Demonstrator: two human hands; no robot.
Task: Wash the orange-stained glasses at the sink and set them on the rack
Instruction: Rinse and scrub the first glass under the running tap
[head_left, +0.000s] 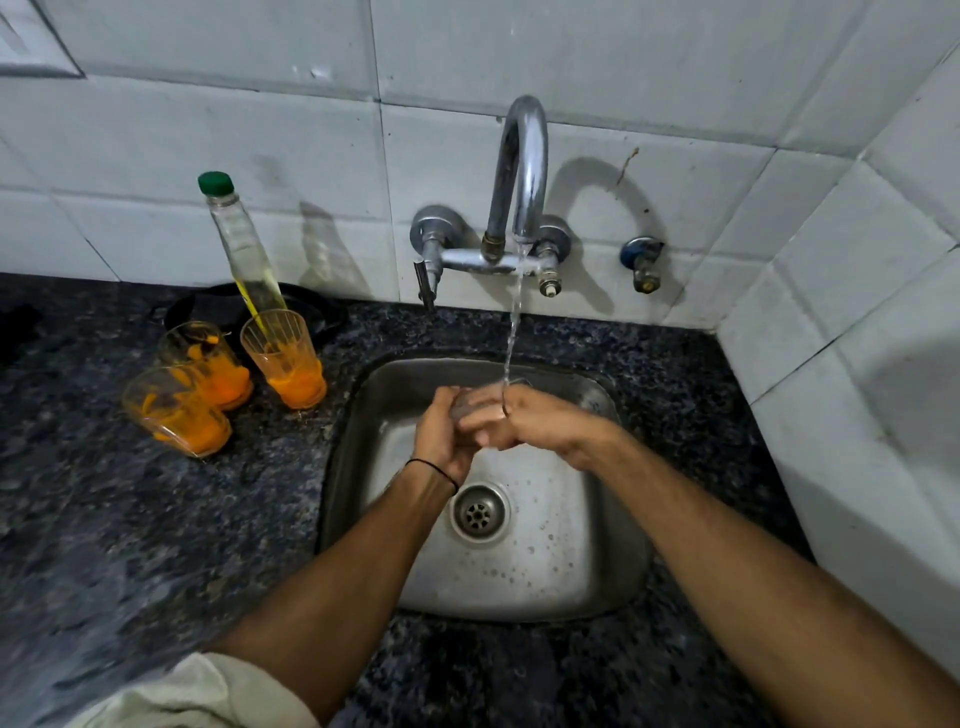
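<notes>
Over the steel sink (613, 551), my left hand (441, 436) and my right hand (530, 421) both grip a clear glass (470, 402), mostly hidden between the fingers. Water from the tap (522, 171) runs down onto my right hand and the glass. Three orange-stained glasses stand on the counter left of the sink: one nearest the basin (285, 358), one behind it to the left (205, 364), one in front (174, 410). No rack is in view.
A clear bottle with a green cap (241, 244) stands behind the glasses, in front of a black pan (218, 312). A small valve (644, 262) sticks out of the tiled wall at right. Dark granite counter (130, 519) surrounds the sink; a tiled side wall rises on the right.
</notes>
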